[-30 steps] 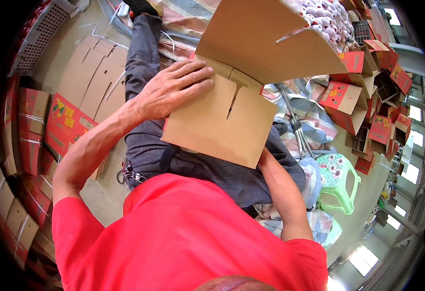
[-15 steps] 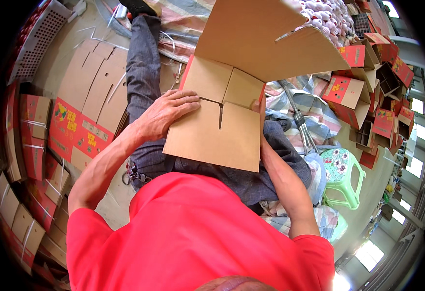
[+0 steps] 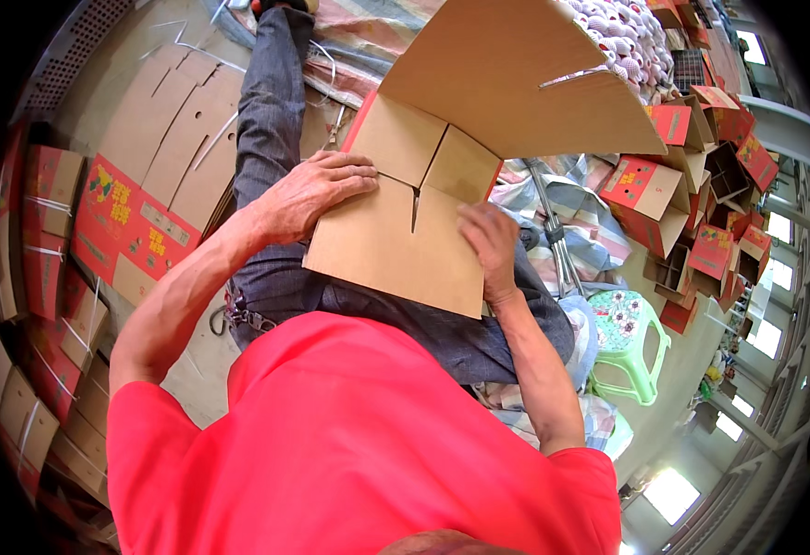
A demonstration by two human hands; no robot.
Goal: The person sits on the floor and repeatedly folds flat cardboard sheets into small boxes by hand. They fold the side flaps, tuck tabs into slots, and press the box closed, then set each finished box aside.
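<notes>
We press both hands flat, fingers spread, on one brown cardboard box (image 3: 405, 240) lying on our lap: left hand (image 3: 317, 190) at its left edge, right hand (image 3: 488, 245) near its right edge. Right of the box stands one green stool (image 3: 631, 342).

A plain brown cardboard box (image 3: 405, 231) fills the centre of the frame, its bottom flaps folded shut and one large flap spread toward the upper right. Flattened red-and-brown cartons with colourful printed panels (image 3: 127, 217) lie at centre left. Strapped bundles of red cartons (image 3: 44, 199) stack along the left edge. Open red boxes (image 3: 650, 190) with brown insides crowd the right and upper right.
</notes>
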